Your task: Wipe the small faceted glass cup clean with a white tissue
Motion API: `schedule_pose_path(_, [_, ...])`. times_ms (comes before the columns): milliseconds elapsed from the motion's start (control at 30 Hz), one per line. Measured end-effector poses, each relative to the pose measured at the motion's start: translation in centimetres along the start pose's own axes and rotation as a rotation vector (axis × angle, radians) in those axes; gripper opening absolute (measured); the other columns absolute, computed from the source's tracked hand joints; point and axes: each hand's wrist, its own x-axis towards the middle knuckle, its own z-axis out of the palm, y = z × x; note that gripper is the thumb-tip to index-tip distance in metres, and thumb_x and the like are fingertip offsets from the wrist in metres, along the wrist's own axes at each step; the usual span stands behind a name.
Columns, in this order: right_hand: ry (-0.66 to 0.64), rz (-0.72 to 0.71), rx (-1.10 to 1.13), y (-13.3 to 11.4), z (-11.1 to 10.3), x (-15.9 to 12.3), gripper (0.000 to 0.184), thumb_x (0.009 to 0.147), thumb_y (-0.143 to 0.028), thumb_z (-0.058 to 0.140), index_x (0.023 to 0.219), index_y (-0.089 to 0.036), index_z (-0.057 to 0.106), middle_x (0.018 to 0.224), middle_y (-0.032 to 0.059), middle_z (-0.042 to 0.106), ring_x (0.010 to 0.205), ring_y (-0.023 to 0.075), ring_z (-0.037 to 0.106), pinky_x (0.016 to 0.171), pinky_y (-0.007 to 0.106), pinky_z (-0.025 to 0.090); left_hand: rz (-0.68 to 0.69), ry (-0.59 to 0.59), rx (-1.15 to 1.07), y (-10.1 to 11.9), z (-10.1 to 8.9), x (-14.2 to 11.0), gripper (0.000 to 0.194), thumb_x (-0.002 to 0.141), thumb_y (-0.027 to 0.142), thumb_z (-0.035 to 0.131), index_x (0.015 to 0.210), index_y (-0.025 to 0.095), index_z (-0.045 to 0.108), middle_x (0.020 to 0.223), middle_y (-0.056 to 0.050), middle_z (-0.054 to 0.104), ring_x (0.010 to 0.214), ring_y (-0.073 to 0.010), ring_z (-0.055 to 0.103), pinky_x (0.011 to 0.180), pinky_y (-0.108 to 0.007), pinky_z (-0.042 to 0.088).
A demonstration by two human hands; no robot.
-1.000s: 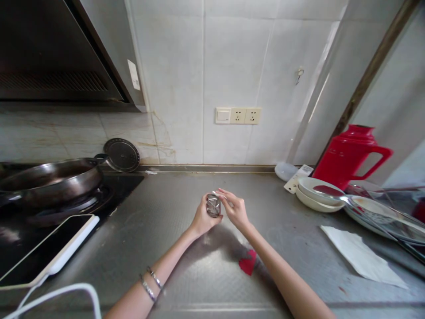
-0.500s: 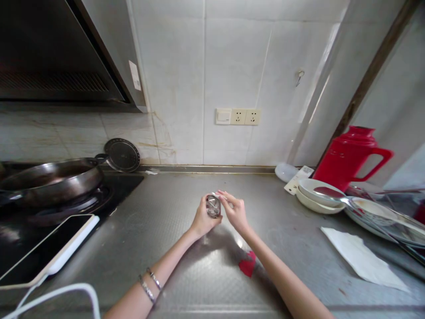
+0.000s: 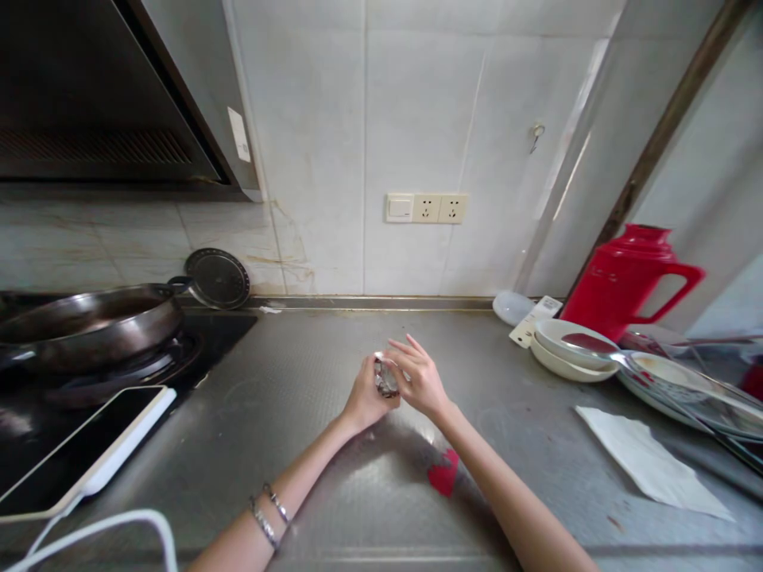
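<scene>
A small, round-edged, glossy grey object (image 3: 385, 379) with bright silvery glints sits above the worktop (image 3: 298, 365), gripped in the left hand (image 3: 365, 397), while the right hand (image 3: 423, 383) touches its edge, whether grasping I cannot tell.

In our left hand (image 3: 365, 396), container (image 3: 386, 380). Around it: pan (image 3: 134, 335) on stove (image 3: 223, 334), nine o'clock; sockets (image 3: 439, 209) on wall (image 3: 304, 119), twelve; flask (image 3: 623, 280) behind bowls (image 3: 569, 366), two; scrap (image 3: 443, 473) on counter (image 3: 286, 437), five.
</scene>
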Motion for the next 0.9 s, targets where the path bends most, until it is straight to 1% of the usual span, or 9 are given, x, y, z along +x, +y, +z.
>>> schedule_pose_path(100, [-0.008,-0.061,0.016,-0.5,0.1,-0.2,0.027,0.089,-0.020,0.047,0.107,-0.026,0.065,0.103,0.0038,0.071,0.114,0.0215,0.058,0.110,0.051,0.030,0.035,0.030,-0.025,-0.3,0.1,0.1,0.068,0.056,0.018,0.074,0.117,0.017,0.044,0.117,-0.011,0.056,0.109,-0.0254,0.054,0.095,-0.041,0.042])
schedule_pose_path(200, [-0.017,-0.076,0.035,-0.7,0.1,-0.2,0.028,0.088,-0.018,0.047,0.108,-0.027,0.065,0.103,0.0031,0.072,0.115,0.0215,0.058,0.111,0.052,0.028,0.013,0.048,-0.032,-0.7,0.2,0.2,0.071,0.057,0.020,0.076,0.120,0.017,0.043,0.121,-0.013,0.054,0.113,-0.0261,0.052,0.099,-0.043,0.039])
schedule_pose_path(300, [0.008,-0.036,0.030,-0.5,0.0,0.0,0.028,0.088,-0.018,0.047,0.106,-0.027,0.066,0.101,0.0031,0.072,0.115,0.0225,0.057,0.110,0.053,0.027,0.001,0.038,-0.045,-0.6,0.2,0.2,0.071,0.057,0.016,0.074,0.121,0.019,0.042,0.121,-0.011,0.054,0.111,-0.0244,0.053,0.097,-0.042,0.041])
schedule_pose_path(400, [0.047,-0.014,0.053,-0.5,0.0,0.0,0.027,0.087,-0.017,0.048,0.103,-0.027,0.067,0.100,0.0028,0.072,0.116,0.0227,0.057,0.110,0.053,0.029,0.020,0.024,-0.033,-0.4,0.1,0.0,0.070,0.057,0.015,0.073,0.120,0.020,0.043,0.119,-0.009,0.055,0.108,-0.0231,0.055,0.094,-0.040,0.044])
schedule_pose_path(500, [0.041,-0.060,0.061,-0.9,0.1,-0.1,0.028,0.087,-0.016,0.048,0.104,-0.028,0.066,0.099,0.0027,0.073,0.114,0.0219,0.058,0.110,0.052,0.029,0.053,0.031,0.006,-0.5,0.1,0.0,0.069,0.058,0.019,0.075,0.119,0.019,0.044,0.121,-0.011,0.054,0.113,-0.0259,0.052,0.098,-0.043,0.041])
schedule_pose_path(633, [-0.006,-0.157,0.026,-1.2,0.1,-0.2,0.029,0.087,-0.015,0.048,0.106,-0.028,0.065,0.103,0.0025,0.072,0.113,0.0207,0.059,0.111,0.050,0.027,0.031,0.036,0.014,-0.9,0.2,0.0,0.064,0.061,0.023,0.074,0.118,0.016,0.047,0.117,-0.013,0.057,0.112,-0.0277,0.054,0.098,-0.044,0.041])
schedule_pose_path(700, [-0.003,-0.145,-0.007,-1.0,0.0,-0.2,0.029,0.087,-0.016,0.047,0.106,-0.028,0.065,0.103,0.0024,0.072,0.115,0.0212,0.057,0.111,0.051,0.027,0.039,0.054,0.025,-0.9,0.3,0.0,0.066,0.060,0.023,0.074,0.119,0.017,0.047,0.119,-0.013,0.056,0.112,-0.0274,0.054,0.098,-0.044,0.041])
schedule_pose_path(800, [0.011,-0.091,-0.058,-0.5,-0.1,-0.1,0.027,0.088,-0.017,0.047,0.104,-0.027,0.066,0.102,0.0029,0.072,0.117,0.0227,0.056,0.110,0.053,0.026,0.068,0.063,0.039,-0.7,0.2,0.0,0.068,0.058,0.023,0.074,0.120,0.019,0.045,0.120,-0.011,0.054,0.113,-0.0259,0.053,0.098,-0.042,0.042])
schedule_pose_path(900, [0.008,-0.103,-0.068,-0.5,-0.1,-0.1,0.026,0.088,-0.017,0.047,0.103,-0.027,0.066,0.101,0.0034,0.072,0.118,0.0227,0.055,0.110,0.052,0.027,0.077,0.045,0.051,-0.5,0.1,-0.1,0.068,0.060,0.025,0.074,0.121,0.019,0.044,0.119,-0.011,0.054,0.112,-0.0255,0.053,0.098,-0.041,0.042])
